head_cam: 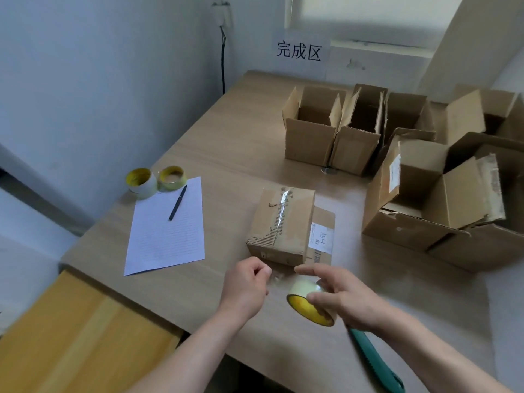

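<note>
While the left hand [246,287] curls its fingers and pinches the loose end of clear tape [276,277] between thumb and forefinger, the right hand [343,296] grips the tape roll [303,300] just beside it, with its forefinger stretched out straight. The roll, yellow inside its core, sits low over the table [226,137], just in front of the sealed box [280,225]. I cannot tell whether it rests on the wood.

The small box lies shut, with a glossy tape strip along its top seam and a white label on its right side. Farther right, the open boxes [309,137] stand with their flaps up, and the insides that show are bare cardboard.

The tabletop is smooth, pale wood grain. A lined sheet [167,234] lies flat at the left under a black pen [177,203]. A green knife [374,361] lies beneath the right wrist.
</note>
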`<act>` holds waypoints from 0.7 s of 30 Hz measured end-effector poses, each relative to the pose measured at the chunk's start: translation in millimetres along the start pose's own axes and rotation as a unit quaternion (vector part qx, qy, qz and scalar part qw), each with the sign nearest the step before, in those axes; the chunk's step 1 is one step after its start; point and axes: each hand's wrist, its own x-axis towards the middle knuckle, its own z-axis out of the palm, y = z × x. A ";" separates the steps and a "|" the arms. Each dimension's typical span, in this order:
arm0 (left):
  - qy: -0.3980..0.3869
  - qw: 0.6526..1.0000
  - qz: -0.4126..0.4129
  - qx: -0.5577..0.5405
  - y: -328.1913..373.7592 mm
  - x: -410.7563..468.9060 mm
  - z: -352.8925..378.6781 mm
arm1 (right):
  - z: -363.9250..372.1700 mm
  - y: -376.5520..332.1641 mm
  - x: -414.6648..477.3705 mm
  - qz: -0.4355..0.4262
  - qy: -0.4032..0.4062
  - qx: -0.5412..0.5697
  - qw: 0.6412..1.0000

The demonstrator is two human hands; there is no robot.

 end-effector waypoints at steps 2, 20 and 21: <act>0.018 1.000 -0.015 -0.021 -6.6 16.8 -13.2 | -8.7 3.5 5.6 0.031 0.002 0.015 0.999; -0.022 0.998 0.016 -0.051 -49.3 107.9 -29.6 | 8.6 32.5 82.2 -0.034 0.269 -0.485 0.832; -0.024 0.998 0.022 -0.049 -50.2 109.4 -28.3 | 9.5 36.8 83.9 -0.051 0.279 -0.488 0.826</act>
